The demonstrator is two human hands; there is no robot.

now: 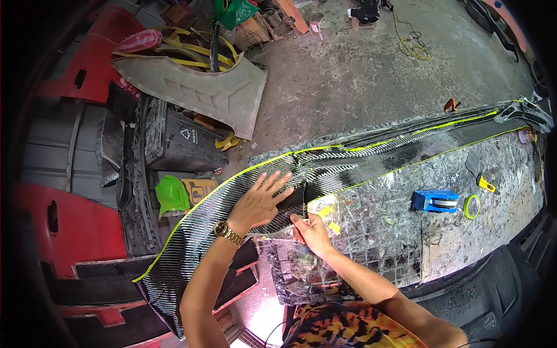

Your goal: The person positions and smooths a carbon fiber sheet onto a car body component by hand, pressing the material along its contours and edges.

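Note:
A long sheet of black woven carbon-fibre cloth point(194, 232), edged with yellow-green tape, lies along the workbench point(377, 223) and hangs past its left end. My left hand point(259, 203), with a gold watch on the wrist, rests flat on the cloth with its fingers spread. At the cloth's near edge, my right hand point(314, 235) is closed, thumb and fingers pinching that edge. A narrow, smooth dark strip point(304, 200) crosses the cloth just above the right hand. Scraps of yellow tape point(325, 211) stick to the bench beside it.
On the bench's right half are a blue tape dispenser point(435, 201), a yellow-green tape roll point(471, 207) and a yellow utility knife point(486, 184). Beyond the left end stand a grey fender panel point(203, 90), a dark bin point(185, 139) and red panels point(75, 226). A yellow cable point(415, 51) lies on the floor.

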